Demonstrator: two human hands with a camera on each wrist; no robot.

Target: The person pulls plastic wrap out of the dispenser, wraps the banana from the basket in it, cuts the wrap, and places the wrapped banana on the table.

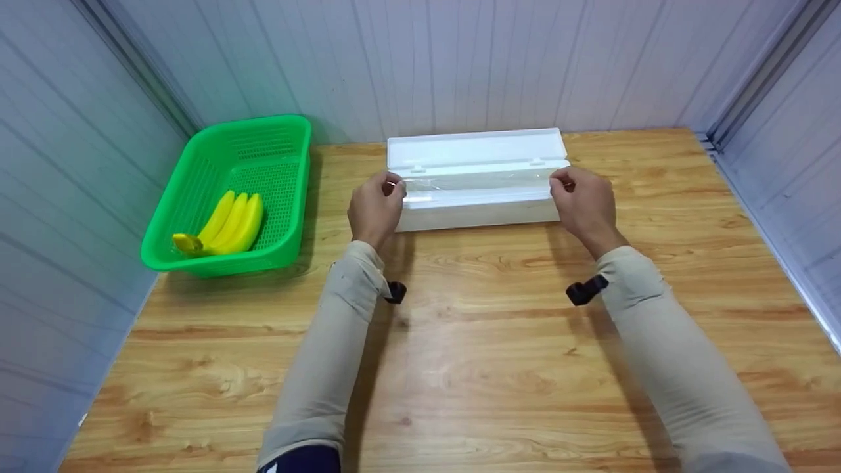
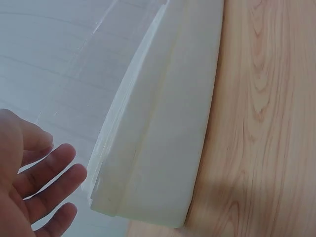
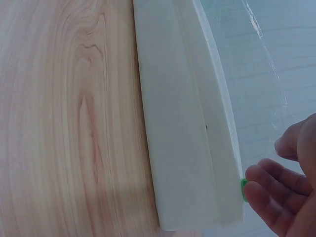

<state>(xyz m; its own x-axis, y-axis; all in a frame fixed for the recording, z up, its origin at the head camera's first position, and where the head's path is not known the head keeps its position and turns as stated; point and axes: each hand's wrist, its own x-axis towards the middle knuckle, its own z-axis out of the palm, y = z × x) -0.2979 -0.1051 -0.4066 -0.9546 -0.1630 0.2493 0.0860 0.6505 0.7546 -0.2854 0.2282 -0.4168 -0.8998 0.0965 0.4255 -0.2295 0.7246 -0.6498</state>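
Note:
A long white cling film dispenser (image 1: pixel 476 217) lies across the table near the back wall, its lid (image 1: pixel 473 150) raised behind it. Clear cling film (image 2: pixel 79 64) stretches above the box between the two hands. The left hand (image 1: pixel 376 209) pinches the film's left corner between thumb and index finger, other fingers loosely bent in the left wrist view. At the opposite end, the right hand (image 1: pixel 589 205) pinches the right corner the same way. Beside its fingertips, a small green tab (image 3: pixel 244 190) shows at the box's end in the right wrist view.
Left of the dispenser stands a green plastic basket (image 1: pixel 151 243) holding a bunch of yellow bananas (image 1: pixel 236 226). Pale panelled walls (image 1: pixel 460 72) bound the wooden table (image 1: pixel 473 368) at the back and both sides.

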